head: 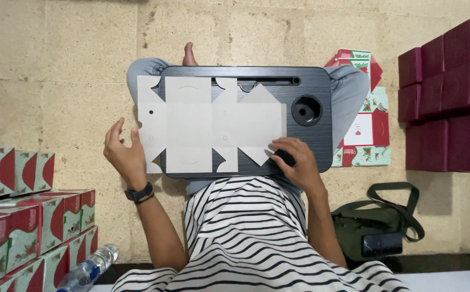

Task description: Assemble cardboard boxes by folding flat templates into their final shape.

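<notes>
A flat, unfolded cardboard box blank (211, 125) lies white side up on a black lap desk (310, 138), its long axis running left to right along the length of the desk. Its left end overhangs the desk's left edge, and its right end stops short of the round cup recess (306, 110) sunk into the desk's right part. The blank is a pale sheet of rectangular panels with pointed triangular flaps and curved tabs along both long edges, faint semicircular cut lines, and a small dark hole near its left end.

The left hand (124, 154) is just off the desk's left edge, open with fingers spread, its fingertips at the overhanging left end of the blank; it grips nothing. The right hand (295, 160) rests on the desk's near edge, curled around a small dark object (284, 157), with its fingertips touching the blank's lower right flap.

Left of the desk stand stacked red-and-green boxes (24, 216) and a plastic bottle (89, 267). Right of the desk lie printed flat blanks (372, 119), maroon boxes (448, 97) and a dark green bag (378, 224).
</notes>
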